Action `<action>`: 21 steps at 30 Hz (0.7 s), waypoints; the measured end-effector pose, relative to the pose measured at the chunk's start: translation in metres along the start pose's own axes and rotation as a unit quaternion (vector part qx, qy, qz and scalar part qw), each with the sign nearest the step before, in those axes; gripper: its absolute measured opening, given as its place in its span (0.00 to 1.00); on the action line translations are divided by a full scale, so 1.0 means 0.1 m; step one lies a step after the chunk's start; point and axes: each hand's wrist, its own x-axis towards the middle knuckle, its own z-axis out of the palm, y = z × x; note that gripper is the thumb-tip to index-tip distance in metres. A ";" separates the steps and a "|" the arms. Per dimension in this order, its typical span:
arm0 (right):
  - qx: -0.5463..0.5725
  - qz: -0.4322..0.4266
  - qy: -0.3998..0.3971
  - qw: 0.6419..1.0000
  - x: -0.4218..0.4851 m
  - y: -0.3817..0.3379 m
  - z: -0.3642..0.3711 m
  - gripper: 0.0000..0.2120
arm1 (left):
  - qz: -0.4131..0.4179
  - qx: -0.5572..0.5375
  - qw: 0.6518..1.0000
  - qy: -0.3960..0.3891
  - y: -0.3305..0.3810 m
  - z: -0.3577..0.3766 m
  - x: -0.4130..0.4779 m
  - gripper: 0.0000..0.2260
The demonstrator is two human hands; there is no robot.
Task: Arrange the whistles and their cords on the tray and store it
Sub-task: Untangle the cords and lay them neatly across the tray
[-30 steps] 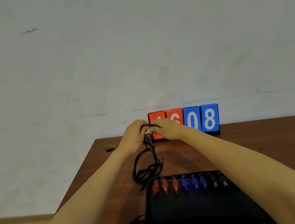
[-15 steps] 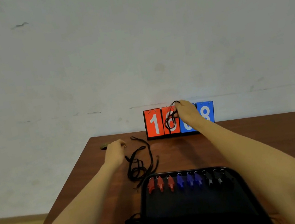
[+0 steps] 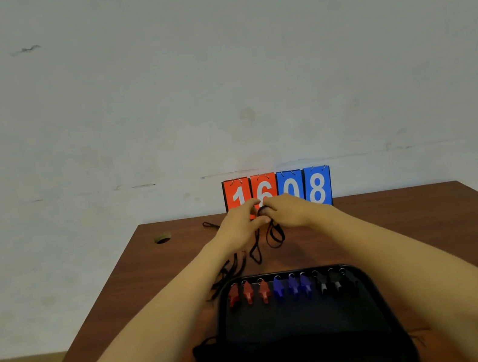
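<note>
A black tray (image 3: pixel 310 340) lies on the near part of the brown table. Along its far edge stand three red whistles (image 3: pixel 248 294), three blue whistles (image 3: pixel 293 286) and black whistles (image 3: pixel 334 282) in a row. Beyond the tray my left hand (image 3: pixel 239 227) and my right hand (image 3: pixel 289 211) meet above the table, both pinching a black cord (image 3: pixel 274 235) whose loops hang under them. More black cords (image 3: pixel 231 270) lie tangled under my left forearm. Another cord bundle (image 3: pixel 203 357) sits at the tray's left side.
A flip scoreboard (image 3: pixel 278 191) showing 1608 stands at the table's far edge against the white wall. A round cable hole (image 3: pixel 162 238) is at the far left of the table (image 3: pixel 415 229). A stray cord end (image 3: pixel 210 225) lies left of my hands.
My hands were apart, the right one lifting a cord before the scoreboard. Now the right has come down and the left has moved in, so both hold the cord together.
</note>
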 end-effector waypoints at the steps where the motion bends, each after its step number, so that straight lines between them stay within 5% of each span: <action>1: 0.005 -0.003 -0.001 1.000 -0.06 -0.01 -0.02 0.13 | 0.007 0.002 1.000 0.006 0.04 0.02 -0.02 0.19; 5: -0.008 0.018 0.000 1.000 -0.28 0.06 -0.09 0.12 | 0.007 0.021 0.999 0.032 0.07 0.05 -0.15 0.11; 12: 0.060 0.109 0.105 0.987 -0.81 0.51 -0.25 0.10 | -0.031 0.188 0.981 0.046 -0.32 -0.10 -0.48 0.12; 21: 0.065 0.210 0.158 0.963 -1.33 1.00 0.07 0.08 | -0.052 0.361 0.929 -0.067 -0.68 -0.04 -0.94 0.21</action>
